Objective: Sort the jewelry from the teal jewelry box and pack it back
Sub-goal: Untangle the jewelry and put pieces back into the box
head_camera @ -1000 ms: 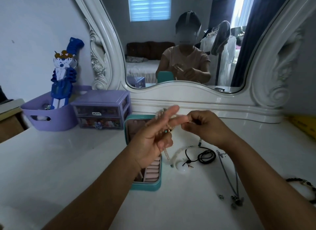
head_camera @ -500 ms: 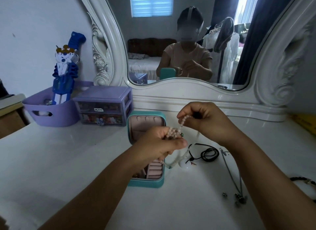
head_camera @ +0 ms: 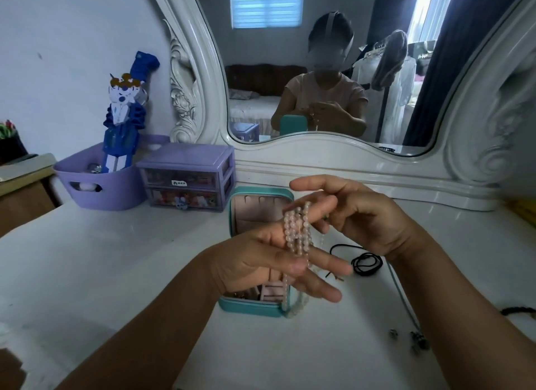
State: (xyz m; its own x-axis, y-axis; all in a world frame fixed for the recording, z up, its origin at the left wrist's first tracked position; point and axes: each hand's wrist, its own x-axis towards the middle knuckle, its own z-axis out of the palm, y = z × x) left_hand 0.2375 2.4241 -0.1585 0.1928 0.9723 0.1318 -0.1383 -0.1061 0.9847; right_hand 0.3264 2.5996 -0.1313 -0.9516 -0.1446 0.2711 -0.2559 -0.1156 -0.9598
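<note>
Here, both hands are working above the open teal jewelry box (head_camera: 235,304) on the white vanity top (head_camera: 116,273). The pale pink bead strand (head_camera: 298,233) is lying looped in several turns across the left hand (head_camera: 261,262), whose fingers are stretching out nearly straight beneath it, thumb resting near the loops. The right hand (head_camera: 362,218) is pinching the upper end of the strand between thumb and forefinger.

Handling, as judged: the strand is looking light and fully limp, each bead smooth and likely slippery, so loops are apt to slide off flat fingers or snarl together. The thread is probably the weak point; taking hold at the ends or gathering the whole bundle seems safer than tugging one loop.

Hard to make out: the strand's lower tail is dropping behind the left fingers toward the box's front edge, its end unclear. The left hand is covering most of the box's compartments. The black cord (head_camera: 366,262) is lying just beside the right wrist; the small metal pieces (head_camera: 417,340) are partly hidden by the right forearm, their type unreadable.
</note>
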